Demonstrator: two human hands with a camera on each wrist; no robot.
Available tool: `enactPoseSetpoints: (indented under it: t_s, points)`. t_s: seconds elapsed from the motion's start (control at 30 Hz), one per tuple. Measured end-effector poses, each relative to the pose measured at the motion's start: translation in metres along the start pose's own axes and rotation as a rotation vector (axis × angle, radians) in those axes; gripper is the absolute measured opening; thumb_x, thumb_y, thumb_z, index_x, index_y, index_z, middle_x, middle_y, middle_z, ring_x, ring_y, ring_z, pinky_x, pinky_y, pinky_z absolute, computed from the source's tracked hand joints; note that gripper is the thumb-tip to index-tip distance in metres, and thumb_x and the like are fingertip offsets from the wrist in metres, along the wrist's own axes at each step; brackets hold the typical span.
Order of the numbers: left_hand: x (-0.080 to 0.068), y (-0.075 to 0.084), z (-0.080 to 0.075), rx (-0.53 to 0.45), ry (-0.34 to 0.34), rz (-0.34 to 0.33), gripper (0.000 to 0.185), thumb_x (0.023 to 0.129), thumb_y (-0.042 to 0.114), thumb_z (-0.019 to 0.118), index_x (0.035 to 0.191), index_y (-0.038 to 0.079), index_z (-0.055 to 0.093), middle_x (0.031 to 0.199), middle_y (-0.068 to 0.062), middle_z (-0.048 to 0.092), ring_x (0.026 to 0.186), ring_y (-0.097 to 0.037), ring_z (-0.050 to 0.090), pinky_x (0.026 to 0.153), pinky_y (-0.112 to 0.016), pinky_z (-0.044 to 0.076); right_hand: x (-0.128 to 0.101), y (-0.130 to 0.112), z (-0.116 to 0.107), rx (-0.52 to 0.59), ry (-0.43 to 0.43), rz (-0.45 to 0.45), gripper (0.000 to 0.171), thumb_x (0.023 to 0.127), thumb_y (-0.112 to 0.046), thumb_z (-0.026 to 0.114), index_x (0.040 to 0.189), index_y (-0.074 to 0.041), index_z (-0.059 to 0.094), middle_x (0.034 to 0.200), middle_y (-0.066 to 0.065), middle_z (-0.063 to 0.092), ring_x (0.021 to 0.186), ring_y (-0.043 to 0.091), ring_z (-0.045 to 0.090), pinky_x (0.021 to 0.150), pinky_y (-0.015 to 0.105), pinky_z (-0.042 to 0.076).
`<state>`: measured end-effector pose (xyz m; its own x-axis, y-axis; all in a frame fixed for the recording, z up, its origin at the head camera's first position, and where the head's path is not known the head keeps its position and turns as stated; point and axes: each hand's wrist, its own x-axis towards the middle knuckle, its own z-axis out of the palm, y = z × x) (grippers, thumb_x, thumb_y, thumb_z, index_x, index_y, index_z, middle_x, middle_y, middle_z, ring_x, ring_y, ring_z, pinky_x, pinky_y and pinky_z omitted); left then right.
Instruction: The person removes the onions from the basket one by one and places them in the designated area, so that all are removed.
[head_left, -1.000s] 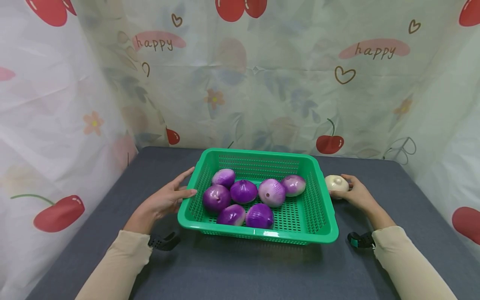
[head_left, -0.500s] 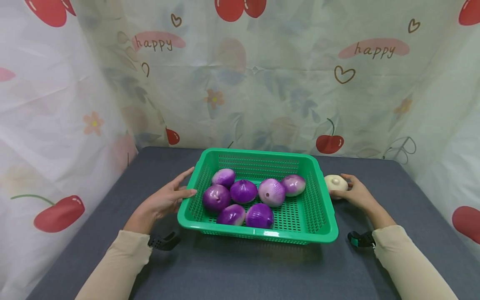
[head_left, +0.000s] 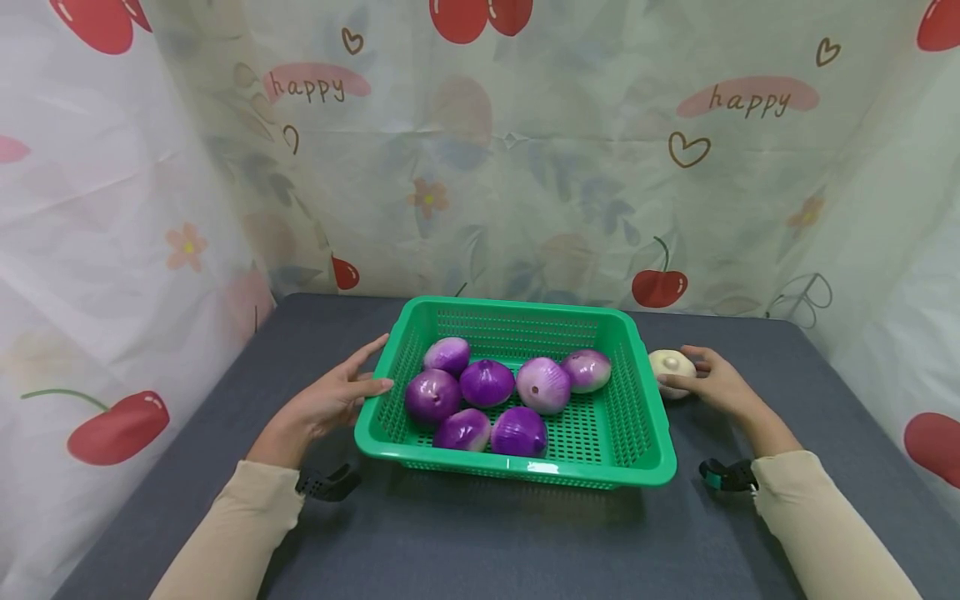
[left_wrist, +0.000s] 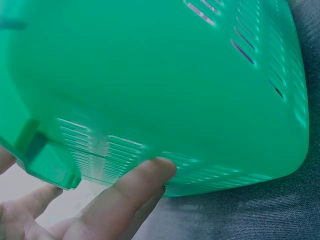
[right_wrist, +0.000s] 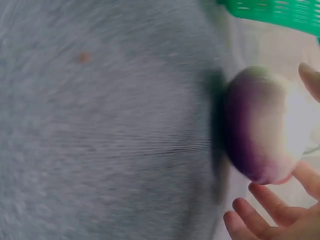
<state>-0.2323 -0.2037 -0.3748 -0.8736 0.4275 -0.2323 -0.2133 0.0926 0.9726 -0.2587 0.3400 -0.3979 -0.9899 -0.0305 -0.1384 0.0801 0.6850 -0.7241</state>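
Observation:
A green plastic basket with slotted walls holds several purple onions. At its left end, my left hand grips the rim, the thumb on top and the fingers against the outer wall, as the left wrist view shows. On the right, beside the basket, one more onion sits on the table, pale on top and purple lower down in the right wrist view. My right hand lies loosely around it, a fingertip at its edge. In the right wrist view the thumb stands apart from the onion's side.
A dark grey cloth covers the table. Behind and on both sides hangs a pale curtain printed with cherries, hearts and flowers. Each wrist carries a black strap.
My right hand has loosened and shifted slightly right, while the pale-topped onion stays in place. My left hand and the basket have hardly moved.

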Motion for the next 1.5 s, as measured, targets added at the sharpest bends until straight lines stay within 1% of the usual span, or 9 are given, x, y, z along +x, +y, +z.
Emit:
enactPoseSetpoints:
  t_s: [0.27, 0.5, 0.63, 0.73, 0.8, 1.0, 1.17, 1.27, 1.5]
  points:
    - [0.0, 0.0, 0.0, -0.012, -0.011, -0.001, 0.084, 0.097, 0.018, 0.06, 0.156, 0.037, 0.002, 0.15, -0.028, 0.031, 0.104, -0.026, 0.066, 0.083, -0.052, 0.055, -0.024, -0.037, -0.021, 0.051, 0.039, -0.062, 0.088, 0.094, -0.05, 0.057, 0.155, -0.005, 0.012, 0.154, 0.034, 0.017, 0.139, 0.052, 0.02, 0.104, 0.069, 0.027]
    - [-0.001, 0.001, 0.0, -0.014, -0.012, -0.003, 0.085, 0.097, 0.018, 0.06, 0.156, 0.036, 0.001, 0.15, -0.029, 0.031, 0.105, -0.027, 0.066, 0.083, -0.052, 0.055, -0.056, -0.085, -0.025, 0.164, 0.124, -0.248, 0.072, 0.099, -0.038, 0.055, 0.155, -0.01, 0.019, 0.153, 0.026, 0.028, 0.138, 0.047, 0.03, 0.102, 0.069, 0.028]
    - [-0.001, 0.001, 0.0, -0.015, -0.014, 0.0, 0.085, 0.097, 0.018, 0.06, 0.156, 0.036, 0.001, 0.15, -0.029, 0.031, 0.104, -0.028, 0.067, 0.082, -0.053, 0.055, -0.073, -0.113, -0.013, 0.21, 0.154, -0.358, 0.06, 0.1, -0.027, 0.055, 0.152, -0.016, 0.028, 0.148, 0.016, 0.038, 0.136, 0.04, 0.037, 0.104, 0.039, 0.042]
    - [-0.001, 0.002, 0.0, -0.015, -0.018, 0.003, 0.085, 0.097, 0.017, 0.059, 0.156, 0.036, 0.001, 0.149, -0.029, 0.032, 0.105, -0.028, 0.067, 0.082, -0.053, 0.055, -0.082, -0.128, 0.0, 0.25, 0.151, -0.438, 0.055, 0.1, -0.022, 0.055, 0.15, -0.018, 0.034, 0.142, 0.003, 0.045, 0.134, 0.032, 0.041, 0.092, 0.014, 0.045]
    - [-0.001, 0.002, 0.0, -0.013, -0.019, 0.005, 0.085, 0.097, 0.018, 0.059, 0.156, 0.036, 0.001, 0.149, -0.029, 0.032, 0.105, -0.028, 0.066, 0.082, -0.053, 0.055, -0.086, -0.135, 0.011, 0.286, 0.135, -0.494, 0.053, 0.1, -0.018, 0.055, 0.149, -0.016, 0.035, 0.14, 0.0, 0.046, 0.134, 0.026, 0.044, 0.091, 0.009, 0.044]
    - [-0.002, 0.002, 0.0, -0.015, -0.023, 0.006, 0.085, 0.098, 0.017, 0.059, 0.156, 0.035, 0.0, 0.149, -0.03, 0.032, 0.106, -0.029, 0.066, 0.082, -0.053, 0.055, -0.091, -0.148, 0.048, 0.359, 0.03, -0.572, 0.052, 0.098, -0.009, 0.056, 0.146, -0.007, 0.037, 0.144, 0.013, 0.045, 0.129, 0.01, 0.046, 0.101, 0.015, 0.041]
    - [-0.001, 0.001, 0.0, -0.014, -0.021, 0.007, 0.086, 0.097, 0.017, 0.06, 0.156, 0.034, 0.0, 0.149, -0.03, 0.032, 0.105, -0.028, 0.067, 0.082, -0.053, 0.055, -0.09, -0.153, 0.075, 0.388, -0.065, -0.556, 0.052, 0.096, -0.01, 0.06, 0.144, -0.008, 0.04, 0.144, 0.014, 0.045, 0.133, 0.03, 0.044, 0.108, 0.041, 0.04]
    - [-0.001, 0.001, 0.0, -0.014, -0.025, 0.008, 0.086, 0.097, 0.017, 0.06, 0.156, 0.035, 0.0, 0.149, -0.03, 0.032, 0.105, -0.028, 0.066, 0.082, -0.053, 0.055, -0.088, -0.153, 0.087, 0.363, -0.115, -0.54, 0.053, 0.095, -0.013, 0.062, 0.144, -0.009, 0.042, 0.145, 0.015, 0.045, 0.132, 0.039, 0.044, 0.104, 0.05, 0.042]
    - [-0.001, 0.0, -0.001, -0.015, -0.025, 0.005, 0.086, 0.097, 0.018, 0.06, 0.156, 0.036, 0.0, 0.15, -0.029, 0.031, 0.106, -0.027, 0.066, 0.081, -0.052, 0.055, -0.08, -0.149, 0.104, 0.268, -0.196, -0.474, 0.055, 0.093, -0.024, 0.067, 0.142, -0.013, 0.045, 0.144, 0.014, 0.047, 0.131, 0.038, 0.046, 0.099, 0.046, 0.048]
